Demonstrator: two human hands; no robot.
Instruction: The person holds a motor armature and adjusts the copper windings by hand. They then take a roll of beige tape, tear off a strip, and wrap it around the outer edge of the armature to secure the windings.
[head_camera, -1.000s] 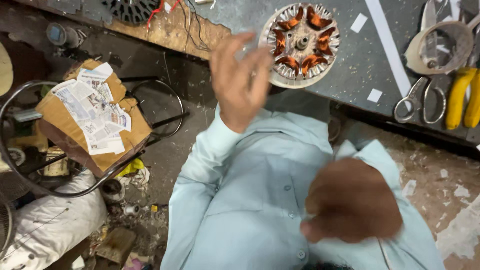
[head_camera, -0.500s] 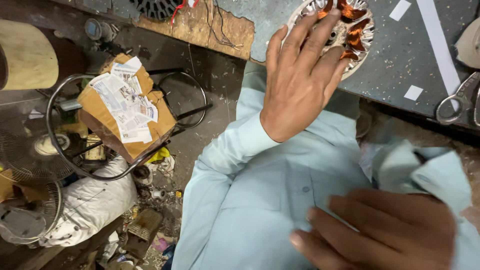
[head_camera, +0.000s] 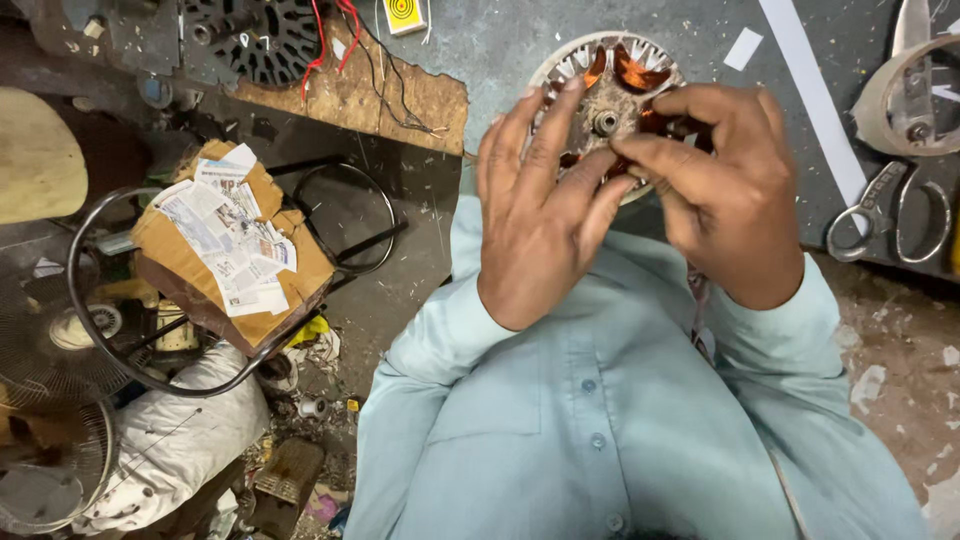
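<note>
On the grey worktop, at its near edge, lies a round motor stator with copper windings showing at the top of its slotted white rim. Left hand rests over the lower left of the stator, fingers extended and spread, tips touching the face near the centre hub; not closed on anything. Right hand comes in from the right, fingers curled and pinched at the windings on the lower right; what they pinch is hidden, possibly wire. Judged step: dressing or seating a coil while the other hand steadies the core. Further coil work would call for a firm hold on the core and a light pull. Scissors and a tape roll lie to the right, well apart. A paper-covered cardboard box sits below left, off the worktop.
</note>
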